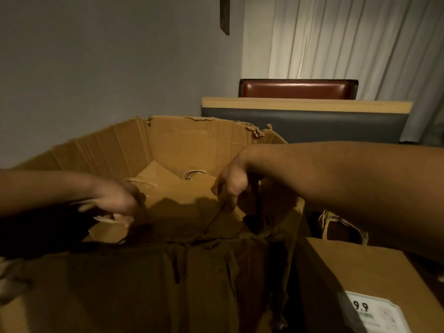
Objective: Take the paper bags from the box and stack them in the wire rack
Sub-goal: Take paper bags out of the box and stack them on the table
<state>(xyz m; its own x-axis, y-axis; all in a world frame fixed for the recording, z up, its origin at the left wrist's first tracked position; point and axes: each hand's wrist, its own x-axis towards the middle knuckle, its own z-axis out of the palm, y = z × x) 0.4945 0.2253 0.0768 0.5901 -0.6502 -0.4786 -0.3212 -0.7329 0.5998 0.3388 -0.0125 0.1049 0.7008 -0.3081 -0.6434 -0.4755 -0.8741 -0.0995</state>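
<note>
A large open cardboard box [192,138] with torn top edges fills the middle of the head view. Flat brown paper bags [182,191] with twisted paper handles lie stacked inside it. My left hand [117,203] reaches in from the left, fingers curled on the left edge of the top bags. My right hand [230,186] comes in from the right, fingers pinching the right edge of the same bags. The near part of the box lies in deep shadow. No wire rack is in view.
Another paper bag [360,267] with paper handles and a price label lies outside the box at the lower right. Behind the box stand a grey booth back with a wooden top [305,106], a red-brown seat back, a white curtain and a grey wall.
</note>
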